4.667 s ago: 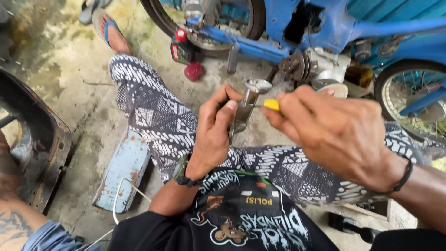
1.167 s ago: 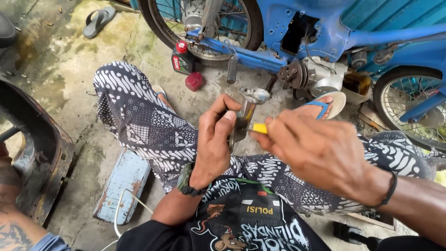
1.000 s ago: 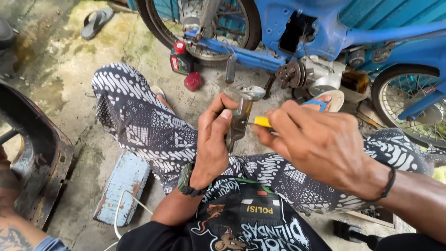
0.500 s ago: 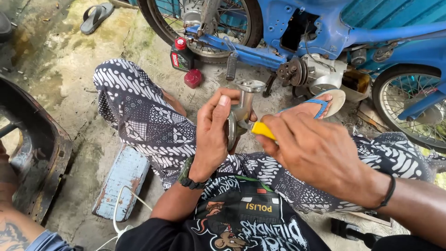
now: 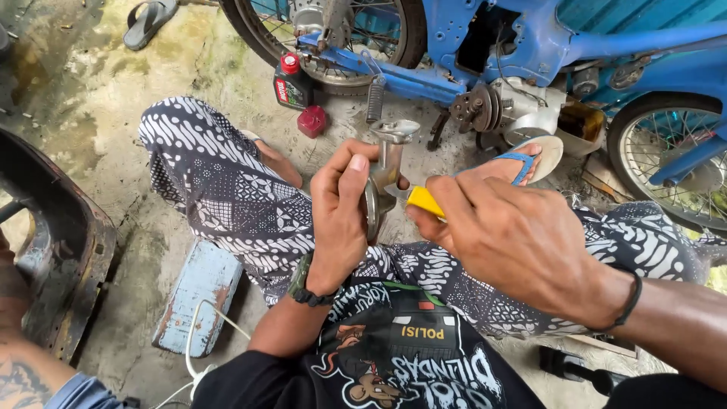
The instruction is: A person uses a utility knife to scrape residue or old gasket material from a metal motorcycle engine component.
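My left hand (image 5: 341,216) grips a grey metal engine part (image 5: 388,163) with a round flange at its top, held upright over my patterned trouser legs. My right hand (image 5: 515,242) is closed around a yellow-handled tool (image 5: 424,201). The tool's blade rests against the side of the metal part. Most of the tool's handle is hidden inside my fist. A watch sits on my left wrist and a dark band on my right.
A blue motorbike (image 5: 530,45) stands across the top, its engine (image 5: 515,110) just beyond my sandalled foot. An oil bottle (image 5: 291,82) and a red cap (image 5: 311,121) lie on the concrete. A pale blue board (image 5: 201,295) lies left. Another person's arm (image 5: 30,379) shows bottom left.
Both hands have stayed together on the part, shifting slightly. My right hand has worked the tool along the part's side. The camera view has drifted a little.
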